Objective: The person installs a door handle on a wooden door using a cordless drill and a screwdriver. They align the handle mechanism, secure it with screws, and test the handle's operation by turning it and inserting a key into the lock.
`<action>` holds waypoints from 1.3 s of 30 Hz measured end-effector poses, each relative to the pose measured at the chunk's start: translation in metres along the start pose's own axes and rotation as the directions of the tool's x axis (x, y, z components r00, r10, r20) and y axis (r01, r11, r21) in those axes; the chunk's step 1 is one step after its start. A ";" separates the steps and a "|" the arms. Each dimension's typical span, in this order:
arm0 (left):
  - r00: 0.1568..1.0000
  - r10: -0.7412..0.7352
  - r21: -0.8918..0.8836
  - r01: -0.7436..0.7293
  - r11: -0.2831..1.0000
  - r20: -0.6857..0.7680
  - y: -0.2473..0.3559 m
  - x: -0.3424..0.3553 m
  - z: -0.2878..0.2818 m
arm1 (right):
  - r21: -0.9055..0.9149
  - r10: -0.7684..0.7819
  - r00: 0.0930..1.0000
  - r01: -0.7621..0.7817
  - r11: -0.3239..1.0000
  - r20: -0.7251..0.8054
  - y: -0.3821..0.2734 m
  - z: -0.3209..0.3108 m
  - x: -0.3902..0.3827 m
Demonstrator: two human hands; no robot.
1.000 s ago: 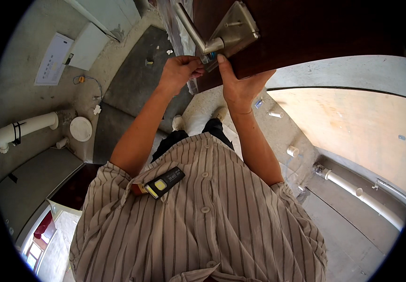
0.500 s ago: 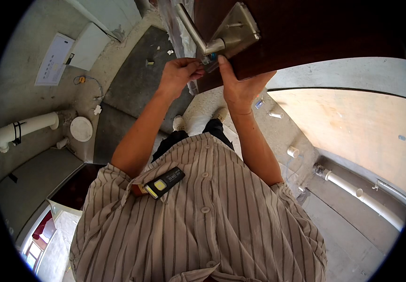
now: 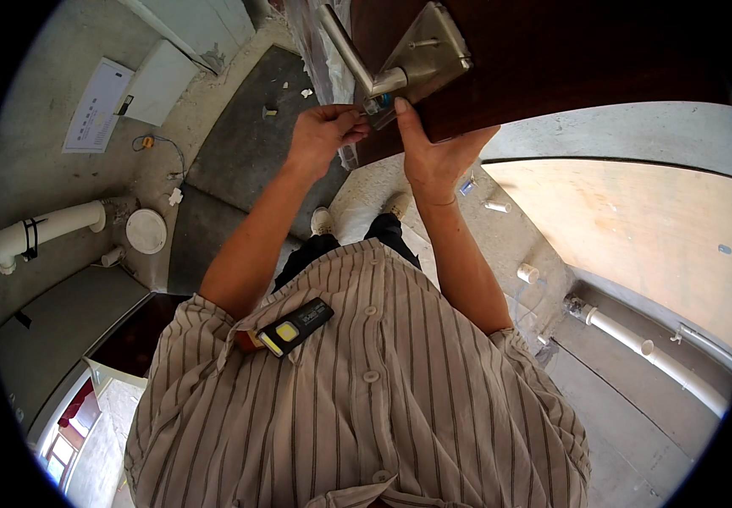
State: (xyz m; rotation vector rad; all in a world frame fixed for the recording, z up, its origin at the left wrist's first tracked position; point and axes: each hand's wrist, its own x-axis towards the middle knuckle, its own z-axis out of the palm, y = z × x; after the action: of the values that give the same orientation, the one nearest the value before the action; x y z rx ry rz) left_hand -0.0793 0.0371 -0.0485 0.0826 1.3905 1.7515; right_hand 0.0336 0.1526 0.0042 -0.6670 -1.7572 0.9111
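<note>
A dark brown door [image 3: 569, 63] carries a metal lever handle [image 3: 349, 51] on a satin backplate [image 3: 439, 46]. Below the lever's neck sits a small fitting with a blue-green part [image 3: 376, 104]. My left hand [image 3: 322, 140] is closed in a pinch beside that fitting; whatever its fingertips hold is too small to tell. My right hand [image 3: 435, 165] grips the door's edge, its thumb pressed on the face just under the fitting and its other fingers hidden behind the door. Clear plastic film [image 3: 323, 42] hangs along the door's narrow side.
A dark slab [image 3: 247, 127] lies on the floor at left, near a round white cover [image 3: 146, 231] and a white pipe [image 3: 52, 233]. On the right stand a pale wood board [image 3: 637, 212] and another white pipe [image 3: 658, 356]. A small flashlight [image 3: 302, 326] is in my shirt pocket.
Both hands keep their places at the door. The right hand and the door have shifted only very slightly.
</note>
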 end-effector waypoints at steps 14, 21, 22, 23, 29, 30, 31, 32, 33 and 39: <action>0.999 0.007 -0.003 -0.007 1.000 -0.048 0.001 -0.004 0.004 | -0.057 -0.009 1.000 0.009 0.998 0.003 -0.001 -0.001 0.000; 0.999 0.020 -0.001 -0.020 1.000 -0.047 -0.003 -0.004 0.005 | -0.081 -0.038 0.999 0.037 0.996 -0.003 0.000 -0.001 0.000; 0.998 0.025 0.033 -0.023 0.999 -0.050 -0.002 -0.004 0.005 | -0.081 -0.038 0.999 0.037 0.996 -0.002 -0.001 -0.001 0.000; 0.998 0.030 0.068 -0.026 0.997 -0.054 0.000 -0.004 0.005 | -0.083 -0.040 0.999 0.040 0.996 0.001 -0.001 -0.001 -0.001; 0.999 0.027 0.148 -0.021 0.989 -0.039 0.005 -0.001 0.006 | -0.049 -0.021 1.000 0.021 0.999 0.002 -0.001 0.000 -0.001; 0.999 0.017 0.154 -0.010 0.988 -0.041 0.005 -0.001 0.005 | -0.062 -0.024 1.000 0.024 0.998 0.003 -0.002 0.000 -0.002; 0.999 0.012 0.134 -0.007 0.991 -0.042 0.005 -0.001 0.005 | -0.076 -0.027 1.000 0.027 0.997 0.003 -0.002 0.000 -0.002; 0.999 0.007 0.118 -0.001 0.993 -0.046 0.005 -0.001 0.004 | -0.091 -0.036 0.999 0.036 0.995 0.004 -0.002 -0.001 -0.002; 0.999 0.001 0.101 0.004 0.995 -0.050 0.005 -0.001 0.004 | -0.080 -0.023 1.000 0.023 0.997 0.004 -0.002 -0.001 -0.002; 1.000 -0.010 0.091 0.013 0.996 -0.029 0.002 0.001 0.000 | -0.025 -0.019 1.000 0.019 1.000 -0.006 -0.001 0.001 -0.002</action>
State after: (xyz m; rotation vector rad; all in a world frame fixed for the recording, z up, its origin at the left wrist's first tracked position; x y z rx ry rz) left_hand -0.0812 0.0377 -0.0468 0.0992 1.4884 1.6859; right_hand 0.0334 0.1500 0.0042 -0.6676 -1.7696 0.8747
